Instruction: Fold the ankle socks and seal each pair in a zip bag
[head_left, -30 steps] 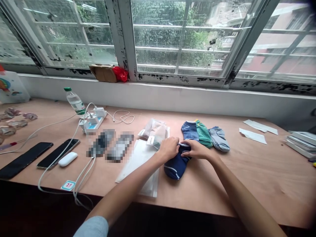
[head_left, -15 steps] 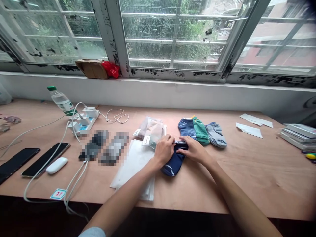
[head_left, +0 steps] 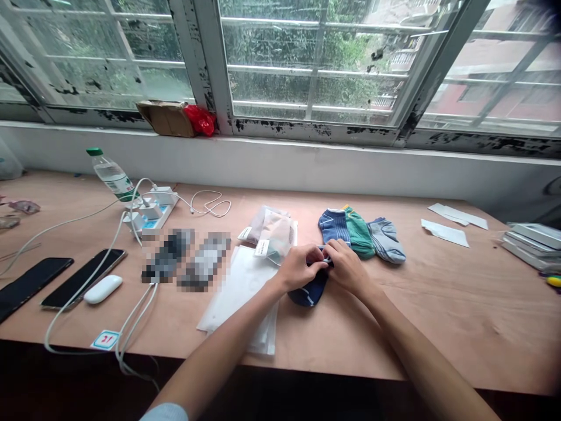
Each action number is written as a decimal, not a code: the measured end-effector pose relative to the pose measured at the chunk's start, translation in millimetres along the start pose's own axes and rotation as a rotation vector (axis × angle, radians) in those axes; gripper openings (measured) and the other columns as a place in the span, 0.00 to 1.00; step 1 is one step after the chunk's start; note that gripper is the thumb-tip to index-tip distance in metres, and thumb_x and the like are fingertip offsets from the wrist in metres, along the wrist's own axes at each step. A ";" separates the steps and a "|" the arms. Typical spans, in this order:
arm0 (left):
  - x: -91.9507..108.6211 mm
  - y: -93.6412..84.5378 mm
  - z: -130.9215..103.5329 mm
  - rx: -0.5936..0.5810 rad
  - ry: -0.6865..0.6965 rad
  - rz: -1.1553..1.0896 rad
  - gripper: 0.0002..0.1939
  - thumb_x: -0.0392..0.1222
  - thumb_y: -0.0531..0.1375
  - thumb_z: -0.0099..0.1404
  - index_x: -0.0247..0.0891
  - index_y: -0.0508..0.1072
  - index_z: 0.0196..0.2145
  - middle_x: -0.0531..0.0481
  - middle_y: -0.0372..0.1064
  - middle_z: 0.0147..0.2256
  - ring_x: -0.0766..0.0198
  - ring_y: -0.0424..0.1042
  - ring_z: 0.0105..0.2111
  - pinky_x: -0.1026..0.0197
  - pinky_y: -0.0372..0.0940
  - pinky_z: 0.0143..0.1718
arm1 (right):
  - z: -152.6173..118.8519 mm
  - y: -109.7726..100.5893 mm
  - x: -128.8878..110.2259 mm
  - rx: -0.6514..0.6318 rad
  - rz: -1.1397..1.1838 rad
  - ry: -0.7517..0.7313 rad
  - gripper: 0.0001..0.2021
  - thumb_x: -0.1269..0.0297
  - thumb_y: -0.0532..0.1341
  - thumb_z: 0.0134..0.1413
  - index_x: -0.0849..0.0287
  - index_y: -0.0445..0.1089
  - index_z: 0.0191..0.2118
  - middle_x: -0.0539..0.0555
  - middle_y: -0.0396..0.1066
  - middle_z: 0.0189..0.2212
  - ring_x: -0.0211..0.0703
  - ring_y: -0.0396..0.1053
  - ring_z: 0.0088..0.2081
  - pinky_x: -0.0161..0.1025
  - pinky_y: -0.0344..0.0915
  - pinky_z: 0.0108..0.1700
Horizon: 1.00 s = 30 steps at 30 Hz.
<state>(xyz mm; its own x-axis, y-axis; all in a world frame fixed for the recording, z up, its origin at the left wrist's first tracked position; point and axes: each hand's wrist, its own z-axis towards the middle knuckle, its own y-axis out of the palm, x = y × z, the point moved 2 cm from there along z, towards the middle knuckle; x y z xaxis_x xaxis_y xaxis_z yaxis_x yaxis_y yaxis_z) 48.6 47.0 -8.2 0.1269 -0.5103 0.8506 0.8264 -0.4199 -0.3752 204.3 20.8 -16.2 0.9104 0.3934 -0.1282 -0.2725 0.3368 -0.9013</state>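
Note:
A navy blue sock (head_left: 309,292) lies on the table in front of me, its upper end between my hands. My left hand (head_left: 301,268) is closed on the sock's cuff from the left, and my right hand (head_left: 346,264) pinches the cuff from the right. The fingertips of both hands nearly meet there and cover part of the sock. Behind my right hand lie a blue striped sock (head_left: 333,226), a green sock (head_left: 359,234) and a grey sock (head_left: 387,241), side by side. Clear packets with labels (head_left: 274,231) lie behind my left hand, by flat translucent bags (head_left: 241,292).
At the left are two phones (head_left: 83,278), a white oval case (head_left: 103,289), a power strip (head_left: 160,213) with cables, and a tilted bottle (head_left: 113,177). White papers (head_left: 445,233) and a stack of boxes (head_left: 532,245) are at the right. Two items are pixelated.
Both hands have shifted at the sock's cuff, with fingers now closer together and pinching it. The sock's cuff is more covered. The view has moved slightly.

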 end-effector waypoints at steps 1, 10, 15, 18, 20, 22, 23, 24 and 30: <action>0.4 1.8 -0.2 -0.029 -0.010 -0.026 0.05 0.38 0.64 0.58 0.36 0.71 0.29 0.51 0.73 0.28 0.65 0.73 0.30 0.64 0.68 0.35 | -0.4 0.5 0.1 -0.013 -0.004 -0.011 0.06 0.76 0.58 0.51 0.57 0.64 0.30 0.56 0.68 0.33 0.49 0.61 0.38 0.41 0.58 0.38; -14.8 -7.1 -1.2 0.135 -0.126 0.482 0.08 0.41 0.56 0.66 0.37 0.71 0.39 0.46 0.73 0.37 0.59 0.73 0.36 0.59 0.66 0.39 | -2.0 -1.2 -2.4 -0.008 -0.014 -0.093 0.12 0.83 0.53 0.48 0.57 0.61 0.26 0.54 0.68 0.29 0.45 0.59 0.35 0.39 0.53 0.35; -24.3 -5.6 -2.2 0.032 -0.146 0.677 0.08 0.42 0.56 0.65 0.37 0.71 0.40 0.44 0.72 0.37 0.55 0.72 0.39 0.56 0.65 0.40 | -1.9 -1.0 -3.7 -0.022 -0.019 -0.108 0.13 0.84 0.53 0.44 0.57 0.59 0.25 0.52 0.66 0.26 0.43 0.59 0.33 0.37 0.52 0.33; -23.8 -5.3 -2.8 0.060 -0.106 0.653 0.06 0.41 0.55 0.66 0.39 0.70 0.38 0.47 0.72 0.37 0.57 0.71 0.37 0.57 0.65 0.39 | -2.6 0.7 -2.4 -0.033 -0.011 -0.082 0.12 0.83 0.53 0.43 0.57 0.58 0.24 0.52 0.64 0.24 0.42 0.59 0.31 0.37 0.50 0.31; -22.2 -5.3 -3.1 0.092 -0.072 0.635 0.05 0.39 0.54 0.66 0.39 0.70 0.37 0.47 0.71 0.37 0.58 0.70 0.38 0.58 0.65 0.39 | -3.0 1.3 -1.6 -0.038 -0.019 -0.065 0.12 0.83 0.53 0.42 0.57 0.58 0.24 0.52 0.64 0.24 0.42 0.59 0.30 0.37 0.50 0.30; -20.1 -5.0 -3.0 0.121 -0.031 0.599 0.05 0.37 0.53 0.66 0.39 0.69 0.36 0.48 0.71 0.37 0.58 0.69 0.39 0.57 0.64 0.41 | -3.2 1.3 -1.0 -0.043 -0.037 -0.038 0.11 0.83 0.53 0.41 0.57 0.59 0.25 0.52 0.64 0.24 0.41 0.60 0.30 0.36 0.50 0.30; -19.1 -5.0 -2.8 0.139 -0.014 0.567 0.04 0.37 0.54 0.65 0.39 0.68 0.35 0.48 0.70 0.36 0.58 0.69 0.39 0.57 0.64 0.41 | -3.2 1.2 -0.7 -0.045 -0.048 -0.018 0.11 0.83 0.53 0.41 0.57 0.60 0.26 0.52 0.65 0.24 0.41 0.61 0.30 0.36 0.50 0.31; -18.3 -4.9 -2.5 0.153 -0.002 0.524 0.03 0.37 0.54 0.64 0.38 0.67 0.34 0.48 0.70 0.35 0.59 0.69 0.38 0.57 0.64 0.41 | -3.2 1.2 -0.3 -0.046 -0.060 0.006 0.11 0.82 0.53 0.42 0.57 0.61 0.26 0.52 0.65 0.25 0.41 0.62 0.30 0.36 0.50 0.31; -17.2 -2.2 -0.9 0.071 0.001 0.192 0.02 0.37 0.55 0.62 0.38 0.66 0.32 0.52 0.69 0.30 0.66 0.68 0.31 0.62 0.66 0.36 | -4.1 1.6 2.7 -0.011 -0.087 0.189 0.12 0.75 0.57 0.51 0.61 0.66 0.43 0.54 0.71 0.30 0.44 0.66 0.31 0.36 0.54 0.33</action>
<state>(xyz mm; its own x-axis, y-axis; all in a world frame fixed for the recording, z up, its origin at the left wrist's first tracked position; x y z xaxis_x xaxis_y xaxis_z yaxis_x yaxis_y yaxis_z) 44.1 56.0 -22.4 0.2851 -0.5764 0.7658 0.8240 -0.2608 -0.5030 207.6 18.8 -19.6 0.9728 0.1954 -0.1242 -0.1880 0.3531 -0.9165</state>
